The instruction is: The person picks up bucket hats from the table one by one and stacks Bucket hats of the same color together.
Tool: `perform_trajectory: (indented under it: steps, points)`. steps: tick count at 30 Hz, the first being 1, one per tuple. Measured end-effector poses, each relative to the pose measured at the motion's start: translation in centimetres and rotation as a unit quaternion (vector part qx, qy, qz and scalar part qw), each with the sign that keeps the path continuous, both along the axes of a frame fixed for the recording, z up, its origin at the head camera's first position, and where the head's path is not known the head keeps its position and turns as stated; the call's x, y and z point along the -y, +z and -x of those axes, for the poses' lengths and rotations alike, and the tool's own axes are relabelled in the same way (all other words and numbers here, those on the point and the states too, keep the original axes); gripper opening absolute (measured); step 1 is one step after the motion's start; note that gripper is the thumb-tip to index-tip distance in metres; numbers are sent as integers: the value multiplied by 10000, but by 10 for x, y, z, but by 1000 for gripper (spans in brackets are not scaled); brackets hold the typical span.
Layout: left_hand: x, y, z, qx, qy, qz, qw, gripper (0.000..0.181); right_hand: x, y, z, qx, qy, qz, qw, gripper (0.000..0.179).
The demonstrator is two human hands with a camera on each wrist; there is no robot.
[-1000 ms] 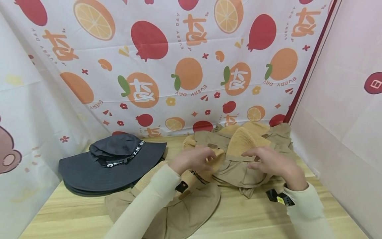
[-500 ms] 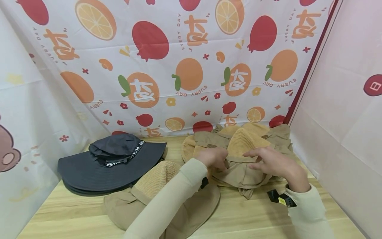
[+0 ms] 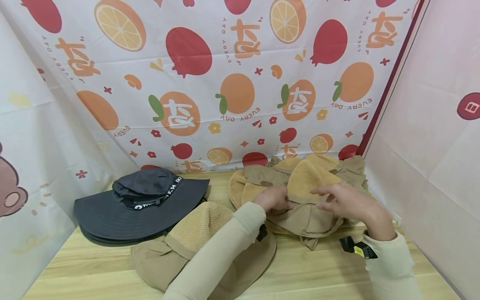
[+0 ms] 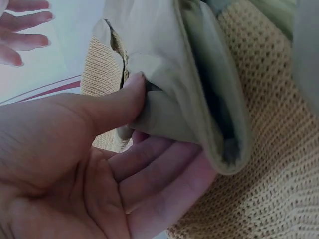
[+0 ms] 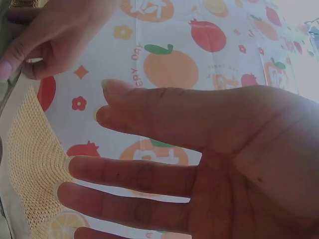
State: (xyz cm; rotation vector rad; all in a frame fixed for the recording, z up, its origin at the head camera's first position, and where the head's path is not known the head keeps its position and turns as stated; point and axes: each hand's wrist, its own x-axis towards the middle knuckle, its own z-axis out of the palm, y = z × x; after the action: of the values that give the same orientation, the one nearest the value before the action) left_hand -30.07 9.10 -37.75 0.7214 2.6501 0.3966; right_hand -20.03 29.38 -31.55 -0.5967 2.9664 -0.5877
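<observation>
At the right of the head view, a sun hat with a yellow knitted crown (image 3: 309, 177) and a khaki cloth brim (image 3: 305, 221) tops a pile of similar hats. My left hand (image 3: 275, 198) pinches the brim on its left side. In the left wrist view, the thumb (image 4: 132, 97) lies over the folded khaki cloth (image 4: 169, 107) and the fingers lie beneath it. To the right of the crown is my right hand (image 3: 350, 204), its fingers apart and holding nothing. The right wrist view shows those fingers (image 5: 134, 174) stretched out near the knitted crown (image 5: 35, 159).
Another yellow and khaki hat (image 3: 198, 227) lies in front on the wooden table (image 3: 311, 275), partly behind my left sleeve. A stack of dark wide-brimmed hats (image 3: 142, 208) sits at the left. A fruit-print cloth (image 3: 236, 54) hangs behind, with pale side walls.
My left hand has moved right, from the pile's left part to the top hat's brim, and now pinches it. The right hand has shifted slightly right, staying beside the crown.
</observation>
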Motion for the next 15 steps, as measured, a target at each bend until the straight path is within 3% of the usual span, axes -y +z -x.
perform_trajectory:
  steps: [4, 8, 11, 15]
  points:
    - [-1, -1, 2, 207, 213, -369, 9989, 24, -3, 1, 0, -98, -1, -56, 9999, 41]
    - [0, 3, 3, 268, 202, -608, 9976, 36, -6, 1, -1, -113, -51, -54, 9999, 40]
    - [2, 7, 1, 64, 89, -671, 9977, 50, -6, 0, 0, -104, -19, -16, 9999, 40]
    - [2, 10, -1, -525, -191, -864, 9947, 53, -8, -2, 2, -181, 28, 0, 9998, 41]
